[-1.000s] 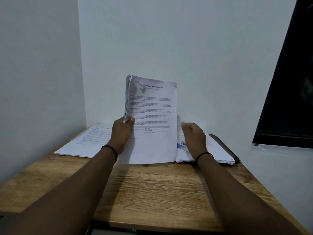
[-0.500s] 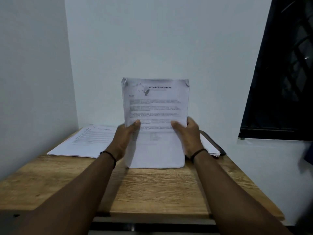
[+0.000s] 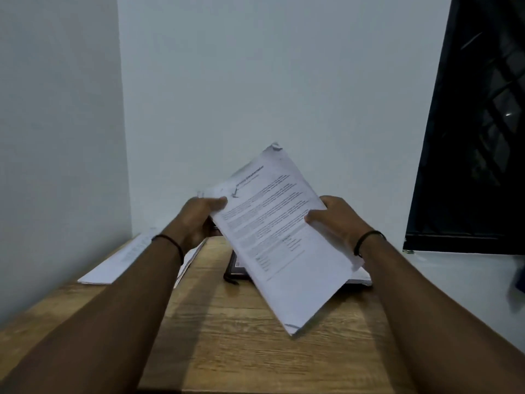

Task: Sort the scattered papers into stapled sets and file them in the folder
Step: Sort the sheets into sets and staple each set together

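Note:
A thick set of printed papers [image 3: 279, 240] hangs tilted above the wooden table [image 3: 235, 336], its top edge turned to the upper right. My left hand [image 3: 203, 216] grips its upper left edge and my right hand [image 3: 333, 220] grips its right edge. Under the set lies a dark folder [image 3: 237, 268] with white sheets on it, mostly hidden. More loose papers [image 3: 125, 260] lie flat at the table's back left, partly behind my left forearm.
White walls close the table in at the left and back. A dark window [image 3: 480, 123] with a white sill [image 3: 460, 268] is at the right. A dark blue object [image 3: 518, 282] shows at the right edge.
The paper set, held upright facing me before, has been rotated clockwise and tilted over the folder. My right hand, off the set a second ago, now grips its right edge.

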